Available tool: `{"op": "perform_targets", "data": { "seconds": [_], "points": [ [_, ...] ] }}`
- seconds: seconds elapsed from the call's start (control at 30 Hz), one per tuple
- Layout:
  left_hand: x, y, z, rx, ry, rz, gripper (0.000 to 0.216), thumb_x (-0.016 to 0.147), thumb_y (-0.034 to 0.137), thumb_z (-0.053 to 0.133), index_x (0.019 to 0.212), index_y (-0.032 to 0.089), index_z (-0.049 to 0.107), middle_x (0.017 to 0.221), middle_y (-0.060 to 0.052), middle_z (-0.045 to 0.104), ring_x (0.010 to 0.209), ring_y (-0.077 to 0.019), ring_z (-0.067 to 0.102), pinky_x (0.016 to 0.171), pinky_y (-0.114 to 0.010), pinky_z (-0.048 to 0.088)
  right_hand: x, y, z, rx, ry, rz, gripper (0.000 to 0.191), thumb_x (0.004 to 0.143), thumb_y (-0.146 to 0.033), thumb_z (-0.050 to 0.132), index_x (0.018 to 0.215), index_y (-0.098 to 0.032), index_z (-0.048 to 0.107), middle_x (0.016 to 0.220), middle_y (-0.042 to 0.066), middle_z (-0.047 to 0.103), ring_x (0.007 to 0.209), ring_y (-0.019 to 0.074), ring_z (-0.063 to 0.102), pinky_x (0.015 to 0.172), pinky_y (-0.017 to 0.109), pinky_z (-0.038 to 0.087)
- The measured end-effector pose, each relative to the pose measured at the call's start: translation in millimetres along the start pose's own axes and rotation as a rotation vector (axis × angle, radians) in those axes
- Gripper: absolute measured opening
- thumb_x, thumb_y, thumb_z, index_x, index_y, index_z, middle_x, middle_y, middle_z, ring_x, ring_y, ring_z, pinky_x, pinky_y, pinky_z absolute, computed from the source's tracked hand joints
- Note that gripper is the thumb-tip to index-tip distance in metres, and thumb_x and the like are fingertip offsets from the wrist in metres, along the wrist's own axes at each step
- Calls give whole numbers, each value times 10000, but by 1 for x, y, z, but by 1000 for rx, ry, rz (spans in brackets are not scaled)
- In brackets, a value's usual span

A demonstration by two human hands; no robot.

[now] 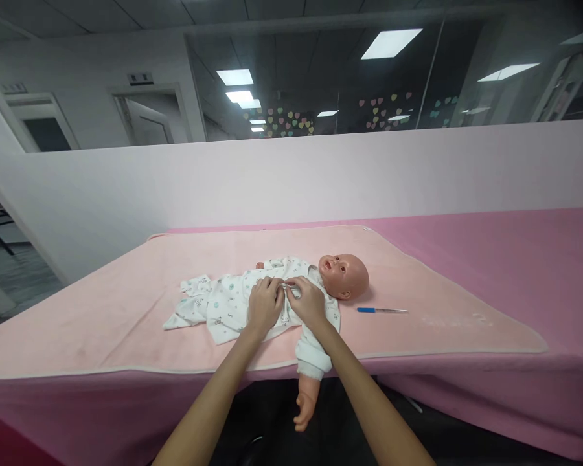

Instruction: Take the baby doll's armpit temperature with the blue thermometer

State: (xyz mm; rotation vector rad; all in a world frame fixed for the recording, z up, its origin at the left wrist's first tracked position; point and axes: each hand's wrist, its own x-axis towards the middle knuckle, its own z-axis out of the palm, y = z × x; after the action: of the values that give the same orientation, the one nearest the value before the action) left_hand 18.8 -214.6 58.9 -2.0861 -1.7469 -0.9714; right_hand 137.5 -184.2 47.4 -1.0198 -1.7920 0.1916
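A baby doll (pixel 352 275) lies on its back, head to the right, dressed in a white printed baby outfit (pixel 233 291). Over the doll's chest my left hand (pixel 265 303) and my right hand (pixel 307 299) meet, fingertips pinching the front of the outfit between them. Both hands are closed on the cloth; whether a tie or a fastener is in the fingers is too small to tell. One doll arm (pixel 307 401) hangs past the near table edge, its sleeve rolled at the wrist. The outfit's legs lie flat to the left.
A blue-handled thin metal tool (pixel 368 310), perhaps a thermometer, lies right of the doll. Beneath is a peach blanket (pixel 126 323) on a pink-covered table (pixel 515 259). A white low wall (pixel 320 175) with glass above it stands behind.
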Motion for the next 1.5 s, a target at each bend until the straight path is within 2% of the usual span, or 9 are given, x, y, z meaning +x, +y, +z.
{"op": "perform_targets", "data": {
  "seconds": [0.33,0.8,1.03,1.5],
  "points": [
    [1,1,1,21,19,-40,194,866,264,342,914,200,519,888,-45,559,829,-195,481,708,-311,354,0,3,-1,32,-15,-18,154,806,-289,482,863,-245,618,862,-15,659,792,144,596,697,236,413],
    [-2,2,-3,-18,26,11,220,866,290,369,983,233,546,866,-29,549,830,-182,479,723,-303,369,2,-1,-4,96,-20,83,171,749,-222,514,876,-263,622,847,-40,661,782,148,596,675,242,408],
    [-4,2,-4,-88,58,-14,206,880,309,358,940,215,532,904,-17,571,855,-175,479,765,-304,366,1,-1,-2,120,24,51,153,771,-236,485,825,-238,628,836,-14,654,769,146,590,683,237,413],
    [-5,1,-4,-232,63,-75,233,879,314,360,928,238,575,911,-3,605,862,-162,519,774,-300,375,1,2,-1,166,12,31,171,798,-241,471,820,-233,640,826,-6,654,763,147,586,674,238,415]
  ]
}}
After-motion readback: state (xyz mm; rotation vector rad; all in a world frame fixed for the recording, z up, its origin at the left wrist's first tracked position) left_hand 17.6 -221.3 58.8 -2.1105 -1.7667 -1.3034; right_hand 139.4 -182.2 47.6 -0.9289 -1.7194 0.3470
